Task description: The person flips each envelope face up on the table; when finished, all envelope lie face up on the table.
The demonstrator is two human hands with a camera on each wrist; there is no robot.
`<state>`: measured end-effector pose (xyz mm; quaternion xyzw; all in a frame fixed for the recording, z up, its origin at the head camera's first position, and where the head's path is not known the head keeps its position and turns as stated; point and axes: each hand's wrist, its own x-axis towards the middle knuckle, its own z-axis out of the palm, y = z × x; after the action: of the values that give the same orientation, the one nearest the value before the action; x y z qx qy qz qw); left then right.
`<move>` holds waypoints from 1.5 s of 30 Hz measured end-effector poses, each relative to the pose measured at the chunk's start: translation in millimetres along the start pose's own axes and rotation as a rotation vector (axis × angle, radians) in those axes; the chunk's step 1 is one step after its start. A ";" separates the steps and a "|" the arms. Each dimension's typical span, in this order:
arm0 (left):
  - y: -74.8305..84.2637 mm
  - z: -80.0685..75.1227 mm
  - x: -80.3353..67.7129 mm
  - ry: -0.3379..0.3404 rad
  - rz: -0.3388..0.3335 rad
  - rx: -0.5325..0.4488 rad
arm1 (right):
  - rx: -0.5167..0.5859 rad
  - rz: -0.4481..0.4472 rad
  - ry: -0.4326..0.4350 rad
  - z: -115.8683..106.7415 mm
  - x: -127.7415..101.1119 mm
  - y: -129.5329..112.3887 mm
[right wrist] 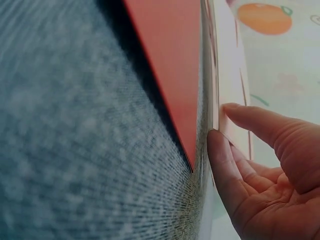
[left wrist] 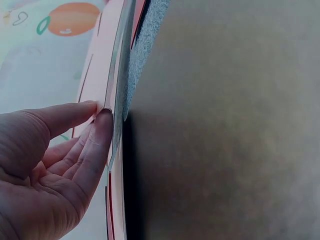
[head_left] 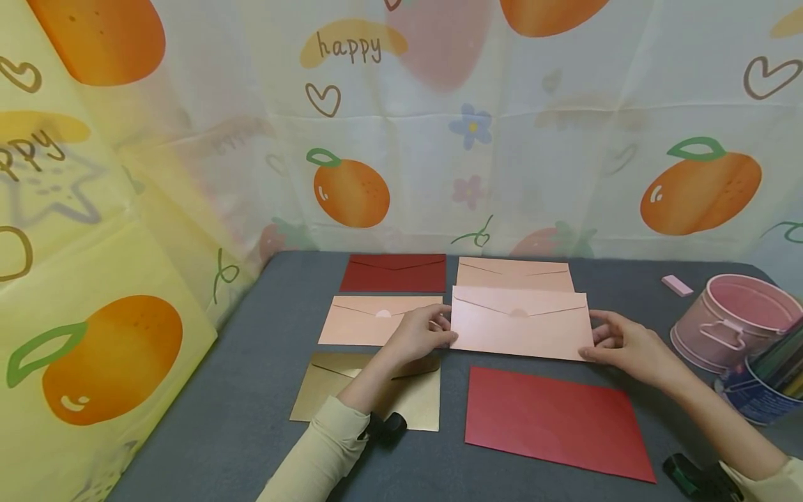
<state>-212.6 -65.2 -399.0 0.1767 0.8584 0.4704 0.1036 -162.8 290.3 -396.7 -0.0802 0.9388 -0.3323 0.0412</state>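
Note:
A pale pink envelope (head_left: 521, 324) lies flap side up in the middle of the grey table (head_left: 251, 432). My left hand (head_left: 447, 329) pinches its left edge and my right hand (head_left: 596, 339) pinches its right edge. In the left wrist view, the left hand (left wrist: 100, 111) has thumb and fingers closed on the thin edge of the pink envelope (left wrist: 102, 65), beside a gold envelope (left wrist: 225, 125). In the right wrist view, the right hand (right wrist: 220, 121) pinches the pink envelope (right wrist: 230, 75) next to a red envelope (right wrist: 175, 60).
More envelopes lie around: dark red (head_left: 393, 273) and pink (head_left: 513, 274) at the back, pink (head_left: 366, 321) at left, gold (head_left: 326, 390) and red (head_left: 552, 422) in front. A pink bucket (head_left: 734, 321), a blue can (head_left: 753, 401) and a pink eraser (head_left: 677, 284) sit at right.

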 end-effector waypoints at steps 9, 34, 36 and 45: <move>0.0 -0.5 -1.2 0.004 -0.020 0.044 | -0.007 0.018 -0.032 1.7 -0.3 -2.0; 6.7 3.3 -1.2 -0.058 0.001 0.179 | -0.019 0.017 -0.081 2.6 -2.3 -3.3; 7.7 3.9 -0.7 -0.062 0.016 0.198 | -0.024 0.011 -0.085 2.0 -1.8 -3.1; 10.7 4.5 0.4 -0.062 0.066 0.249 | -0.052 0.008 -0.091 1.4 0.2 -2.4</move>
<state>-209.2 -56.3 -392.4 0.2308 0.9002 0.3576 0.0917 -162.5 287.6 -396.3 -0.0926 0.9447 -0.3036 0.0830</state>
